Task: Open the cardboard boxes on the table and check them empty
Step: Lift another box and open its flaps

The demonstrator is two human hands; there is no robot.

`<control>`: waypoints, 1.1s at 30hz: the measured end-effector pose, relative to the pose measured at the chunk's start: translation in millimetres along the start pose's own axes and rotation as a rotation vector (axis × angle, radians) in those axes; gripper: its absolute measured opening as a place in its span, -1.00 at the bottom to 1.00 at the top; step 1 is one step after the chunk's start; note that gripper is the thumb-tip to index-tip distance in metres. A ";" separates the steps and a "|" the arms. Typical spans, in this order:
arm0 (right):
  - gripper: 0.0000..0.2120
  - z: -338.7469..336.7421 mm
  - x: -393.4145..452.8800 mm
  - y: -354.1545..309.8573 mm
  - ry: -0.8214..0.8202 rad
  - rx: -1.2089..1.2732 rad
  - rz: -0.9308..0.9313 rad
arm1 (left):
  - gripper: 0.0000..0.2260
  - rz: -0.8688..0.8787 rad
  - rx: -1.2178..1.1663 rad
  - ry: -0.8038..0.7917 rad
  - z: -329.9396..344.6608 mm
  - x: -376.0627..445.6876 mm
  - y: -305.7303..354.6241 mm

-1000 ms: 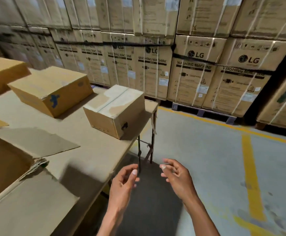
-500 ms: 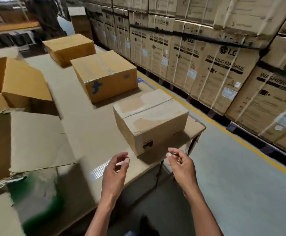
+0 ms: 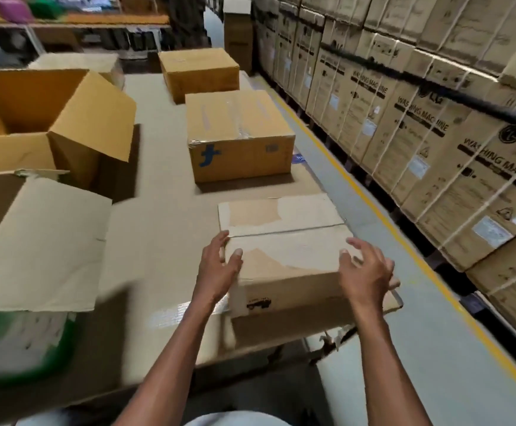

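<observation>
Both hands, left hand [image 3: 220, 267] and right hand [image 3: 364, 270], are spreading open-fingered at the nearest closed box [image 3: 287, 250], likely preparing to split its centre seam [image 3: 284, 232] next.

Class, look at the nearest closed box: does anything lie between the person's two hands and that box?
Nothing visible does. The left hand and right hand flank the nearest closed box, fingers spread at its top edges.
</observation>
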State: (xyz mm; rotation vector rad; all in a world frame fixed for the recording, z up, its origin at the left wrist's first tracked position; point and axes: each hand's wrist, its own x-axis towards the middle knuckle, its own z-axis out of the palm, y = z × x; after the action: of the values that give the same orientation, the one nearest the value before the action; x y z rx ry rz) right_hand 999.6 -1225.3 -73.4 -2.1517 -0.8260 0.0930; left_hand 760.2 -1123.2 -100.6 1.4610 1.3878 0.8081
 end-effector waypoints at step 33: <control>-0.56 9.8 71.1 100.2 -0.558 0.574 0.091 | -0.46 -0.192 -0.229 0.123 55.2 -40.6 -27.3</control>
State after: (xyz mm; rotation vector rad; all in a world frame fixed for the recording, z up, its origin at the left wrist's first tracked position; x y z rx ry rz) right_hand 1105.0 -1222.7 -137.2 -1.6202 -0.8698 0.8981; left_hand 795.1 -1175.2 -139.7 1.1004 1.4493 0.9124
